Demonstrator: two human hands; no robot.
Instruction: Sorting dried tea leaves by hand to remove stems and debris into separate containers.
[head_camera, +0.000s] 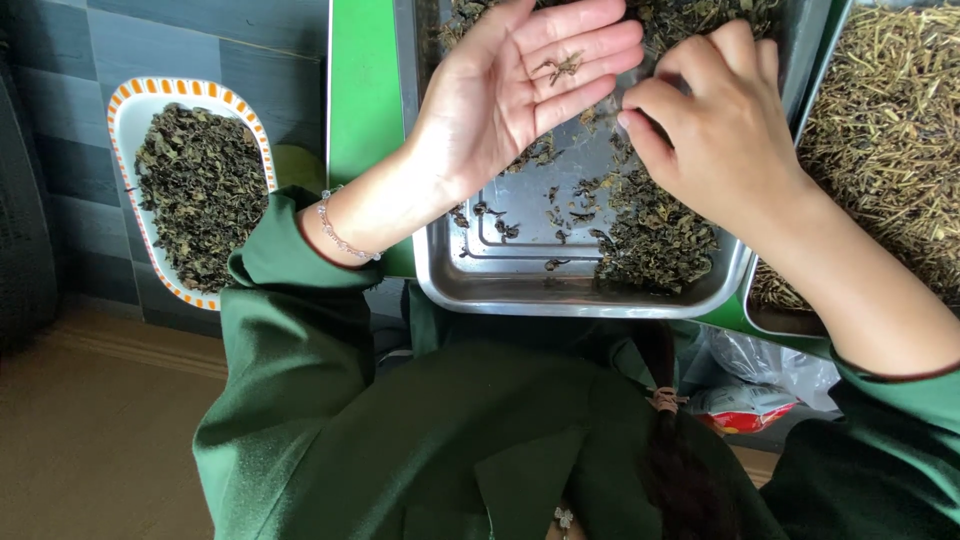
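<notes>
My left hand (520, 90) is held palm up over a steel tray (440, 270), fingers apart, with a small dried stem (562, 67) lying on the fingers. My right hand (715, 120) hovers palm down just right of it, fingertips pinched together above the dark dried leaves (655, 235) heaped in the tray. I cannot tell whether anything is pinched between those fingertips. Part of the tray's floor is bare metal with scattered leaf bits.
A white dish with an orange-patterned rim (128, 100) holds more dark dried leaves at the left. Another metal tray (775, 318) full of pale dried stems sits at the right. A green table surface (362, 90) lies under the trays. Plastic bags (750, 385) lie below.
</notes>
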